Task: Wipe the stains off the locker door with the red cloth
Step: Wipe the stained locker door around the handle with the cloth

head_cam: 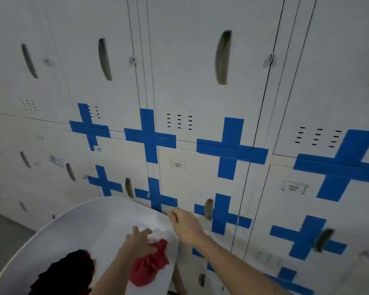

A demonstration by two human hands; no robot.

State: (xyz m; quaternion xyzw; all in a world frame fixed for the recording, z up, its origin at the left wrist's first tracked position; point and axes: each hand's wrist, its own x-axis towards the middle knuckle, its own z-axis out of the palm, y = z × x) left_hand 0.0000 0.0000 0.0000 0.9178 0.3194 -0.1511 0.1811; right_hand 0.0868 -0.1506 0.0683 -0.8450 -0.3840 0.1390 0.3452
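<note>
Head view, looking down at a wall of pale grey lockers (200, 92) marked with blue tape crosses (230, 147). In the lower left a white panel, which appears to be an open locker door (90, 222), swings out toward the viewer.

The right hand (185, 224) grips the door's far edge with its fingers curled over it, probably to brace the door so it does not swing away under pressure.

The left hand (140, 241) lies flat on the door. Its fingers are straight and spread apart, and the palm presses down on the bunched red cloth (149, 267), a flat hold that suits rubbing. The cloth sits near the door's right edge.

A dark, blurred shape (66, 273) covers the door's lower left, and what it is cannot be told. No stains can be made out clearly.
</note>
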